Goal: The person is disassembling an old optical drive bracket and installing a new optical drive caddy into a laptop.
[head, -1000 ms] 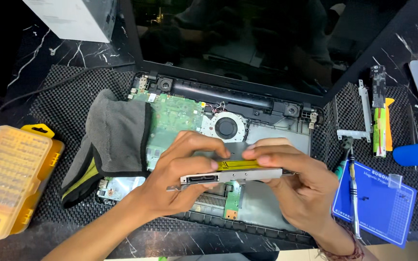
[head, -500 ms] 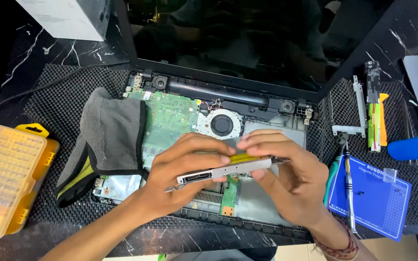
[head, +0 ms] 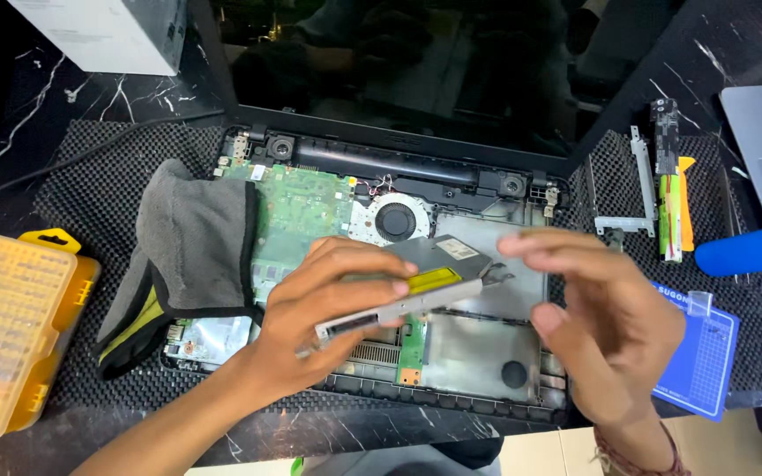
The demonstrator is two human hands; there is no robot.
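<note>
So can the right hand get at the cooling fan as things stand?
Probably yes. The right hand is free, open and blurred, and the cooling fan lies uncovered in the opened laptop. The optical drive in the left hand sits just below it, not over it.

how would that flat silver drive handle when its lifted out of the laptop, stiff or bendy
Probably stiff: the silver drive stays flat although the left hand grips only one end. Likely light for its size, since one hand carries it tilted while the right hand is off it. Its smooth metal casing may be slippery.
</note>
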